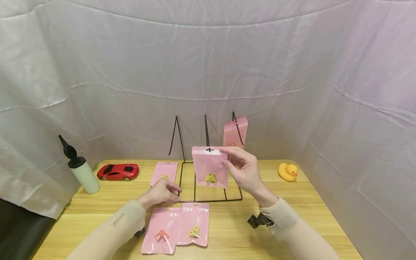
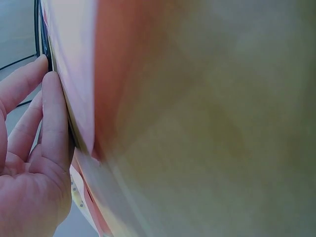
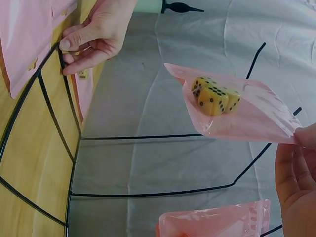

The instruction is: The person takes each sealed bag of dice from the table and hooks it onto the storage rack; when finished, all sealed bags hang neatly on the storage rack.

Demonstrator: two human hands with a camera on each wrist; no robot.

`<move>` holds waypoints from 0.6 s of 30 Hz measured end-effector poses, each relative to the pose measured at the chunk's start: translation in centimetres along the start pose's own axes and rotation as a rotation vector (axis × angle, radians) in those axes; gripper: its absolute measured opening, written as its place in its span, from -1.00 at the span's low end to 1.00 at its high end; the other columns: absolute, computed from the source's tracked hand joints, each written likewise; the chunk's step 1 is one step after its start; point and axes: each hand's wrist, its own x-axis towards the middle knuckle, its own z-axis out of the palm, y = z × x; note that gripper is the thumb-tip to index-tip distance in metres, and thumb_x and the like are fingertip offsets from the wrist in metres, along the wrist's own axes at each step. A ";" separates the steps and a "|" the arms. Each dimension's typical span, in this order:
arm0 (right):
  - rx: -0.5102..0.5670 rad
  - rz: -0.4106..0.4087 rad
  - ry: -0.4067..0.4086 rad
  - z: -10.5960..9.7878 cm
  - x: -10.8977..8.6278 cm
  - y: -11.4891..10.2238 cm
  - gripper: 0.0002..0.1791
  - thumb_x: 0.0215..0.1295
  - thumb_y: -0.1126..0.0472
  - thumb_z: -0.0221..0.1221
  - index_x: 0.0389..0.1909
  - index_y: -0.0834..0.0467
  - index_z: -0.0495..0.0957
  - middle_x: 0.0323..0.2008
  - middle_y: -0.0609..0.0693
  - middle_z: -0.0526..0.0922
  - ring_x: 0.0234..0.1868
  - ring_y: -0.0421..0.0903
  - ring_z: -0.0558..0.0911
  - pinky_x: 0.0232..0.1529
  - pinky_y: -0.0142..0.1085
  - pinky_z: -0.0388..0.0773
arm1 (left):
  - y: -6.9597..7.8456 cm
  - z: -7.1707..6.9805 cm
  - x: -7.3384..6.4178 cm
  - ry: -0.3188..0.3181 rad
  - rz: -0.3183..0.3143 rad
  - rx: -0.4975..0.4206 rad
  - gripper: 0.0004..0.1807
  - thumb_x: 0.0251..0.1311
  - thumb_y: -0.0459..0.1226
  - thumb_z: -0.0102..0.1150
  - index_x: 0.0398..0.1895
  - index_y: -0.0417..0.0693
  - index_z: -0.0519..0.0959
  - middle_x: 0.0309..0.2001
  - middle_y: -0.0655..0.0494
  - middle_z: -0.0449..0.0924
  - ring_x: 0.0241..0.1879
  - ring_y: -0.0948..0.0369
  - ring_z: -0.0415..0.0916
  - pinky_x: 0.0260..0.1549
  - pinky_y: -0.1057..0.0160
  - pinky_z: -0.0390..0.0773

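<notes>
My right hand (image 1: 243, 169) pinches the upper right edge of a pink zip bag (image 1: 203, 162) with yellow dice (image 3: 213, 101) inside. The bag's hang hole lines up with the tip of the rack's middle hook (image 1: 206, 130); whether the hook passes through it I cannot tell. At the front left corner of the black wire rack (image 1: 211, 200), my left hand (image 1: 160, 192) grips the base wire between thumb and fingers. Pink bags (image 1: 229, 135) hang on the right hook. The left hook (image 1: 173, 137) carries nothing.
Two pink bags, one with a red piece (image 1: 161, 235) and one with dice (image 1: 194, 232), lie in front of the rack. Another bag (image 1: 164, 169) lies left of it. A red toy car (image 1: 118, 172), a green hand pump (image 1: 85, 177) and a rubber duck (image 1: 287, 172) stand farther out.
</notes>
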 end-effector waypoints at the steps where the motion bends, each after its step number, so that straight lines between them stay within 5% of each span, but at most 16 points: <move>1: -0.006 0.004 0.004 0.0 0.0 0.0 -0.60 0.36 0.68 0.28 0.19 0.49 0.70 0.02 0.45 0.75 -0.16 -0.29 0.74 -0.16 -0.48 0.80 | 0.1 0.0 0.0 0.001 0.001 0.002 -0.56 0.12 -0.51 0.63 0.11 -0.35 0.80 -0.22 -0.02 0.79 -0.31 0.25 0.72 -0.25 0.19 0.90; 18: -0.045 0.060 0.055 0.6 1.0 1.1 -0.52 0.32 0.72 0.22 0.23 0.44 0.71 0.14 0.44 0.76 -0.05 -0.30 0.78 -0.09 -0.48 0.81 | 0.0 -0.1 0.0 0.000 0.000 0.010 -0.56 0.12 -0.49 0.64 0.12 -0.33 0.81 -0.20 -0.04 0.80 -0.29 0.23 0.72 -0.24 0.17 0.91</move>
